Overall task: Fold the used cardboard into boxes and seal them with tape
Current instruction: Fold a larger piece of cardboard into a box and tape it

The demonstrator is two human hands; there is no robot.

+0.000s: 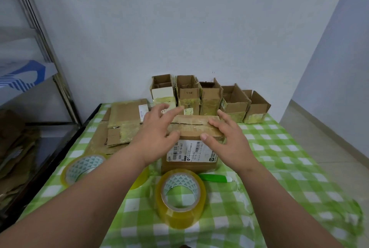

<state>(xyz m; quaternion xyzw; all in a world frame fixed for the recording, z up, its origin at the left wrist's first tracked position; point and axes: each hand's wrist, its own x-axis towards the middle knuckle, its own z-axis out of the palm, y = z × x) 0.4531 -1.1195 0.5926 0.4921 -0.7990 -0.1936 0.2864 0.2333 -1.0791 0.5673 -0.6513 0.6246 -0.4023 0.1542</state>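
one cardboard box stands in the middle of the table with the green checked cloth; its top flaps are closed and covered with tape, and a white label with barcodes is on its near side. both hands are over the top of this box. the left hand has its fingers spread and straight, and its thumb touches the near top edge of the box. the right hand also has loose, spread fingers, with the thumb on the near top edge; neither hand grips anything.

behind the box, along the wall, five open boxes stand in one row. left of the box lies a pile of flat cardboard; i cannot count its sheets.

in front of the box one tape roll stands tilted. a second tape roll lies front-left of the box, and a third yellow roll seems half hidden under the left forearm. just in front of the box, on its right, lies one green tool with a white tip.
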